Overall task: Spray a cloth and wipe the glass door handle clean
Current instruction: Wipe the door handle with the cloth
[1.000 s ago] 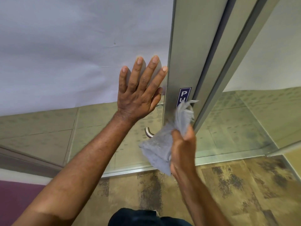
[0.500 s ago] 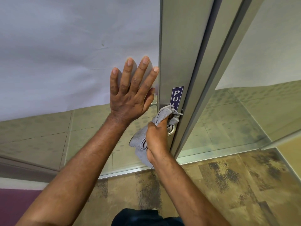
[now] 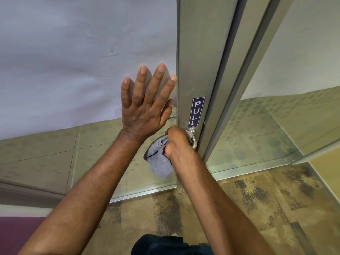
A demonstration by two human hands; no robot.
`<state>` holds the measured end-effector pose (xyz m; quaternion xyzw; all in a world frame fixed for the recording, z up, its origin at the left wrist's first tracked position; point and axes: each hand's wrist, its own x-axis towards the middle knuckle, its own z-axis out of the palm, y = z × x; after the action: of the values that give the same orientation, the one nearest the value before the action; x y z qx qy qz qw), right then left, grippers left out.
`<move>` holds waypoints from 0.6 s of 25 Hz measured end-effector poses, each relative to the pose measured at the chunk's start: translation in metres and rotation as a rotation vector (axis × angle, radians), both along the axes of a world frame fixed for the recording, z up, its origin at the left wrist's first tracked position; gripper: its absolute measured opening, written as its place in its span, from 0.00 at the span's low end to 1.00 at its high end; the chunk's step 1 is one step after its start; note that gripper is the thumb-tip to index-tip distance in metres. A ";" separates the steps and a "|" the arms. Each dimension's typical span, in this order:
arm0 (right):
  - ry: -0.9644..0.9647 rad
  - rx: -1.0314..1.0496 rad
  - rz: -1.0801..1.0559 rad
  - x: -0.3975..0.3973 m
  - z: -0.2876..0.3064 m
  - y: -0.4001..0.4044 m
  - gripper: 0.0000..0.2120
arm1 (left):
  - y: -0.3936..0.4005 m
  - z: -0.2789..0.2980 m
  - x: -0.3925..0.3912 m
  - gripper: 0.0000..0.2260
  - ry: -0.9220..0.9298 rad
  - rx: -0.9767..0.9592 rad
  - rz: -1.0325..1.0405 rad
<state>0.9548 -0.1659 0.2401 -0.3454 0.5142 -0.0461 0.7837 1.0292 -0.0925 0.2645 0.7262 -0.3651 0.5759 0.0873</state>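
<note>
A person's left hand (image 3: 145, 103), fingers spread & straight, presses flat on the glass door (image 3: 73, 61) just beside the metal door frame (image 3: 198, 61). The right hand (image 3: 179, 142) grips a grey cloth (image 3: 158, 161) wrapped w/ curled fingers round the door handle (image 3: 193, 139), right under the blue PULL sign (image 3: 196, 111) at the frame's lower part. Cloth's loose end hangs below & left of the fist, handle's metal curve showing at its right.
</note>
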 end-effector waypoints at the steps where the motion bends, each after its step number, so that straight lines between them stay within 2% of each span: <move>1: -0.009 0.012 -0.005 0.002 0.002 0.001 0.15 | 0.000 0.000 0.000 0.26 0.001 0.000 0.001; 5: 0.004 -0.019 0.068 0.003 -0.002 0.002 0.11 | 0.000 -0.001 0.001 0.27 0.004 0.006 0.004; 8: 0.007 -0.069 0.168 -0.002 -0.004 -0.015 0.18 | 0.001 -0.001 0.001 0.29 0.002 0.008 0.002; 11: -0.013 -0.027 0.134 -0.012 -0.003 -0.025 0.27 | 0.001 0.001 0.001 0.29 -0.005 0.018 0.002; 15: -0.068 -0.053 0.121 -0.017 -0.005 -0.013 0.16 | 0.001 0.001 -0.002 0.28 -0.008 0.025 0.001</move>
<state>0.9381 -0.1786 0.2355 -0.3949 0.4638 -0.0240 0.7927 1.0269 -0.0912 0.2659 0.7252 -0.3720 0.5743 0.0764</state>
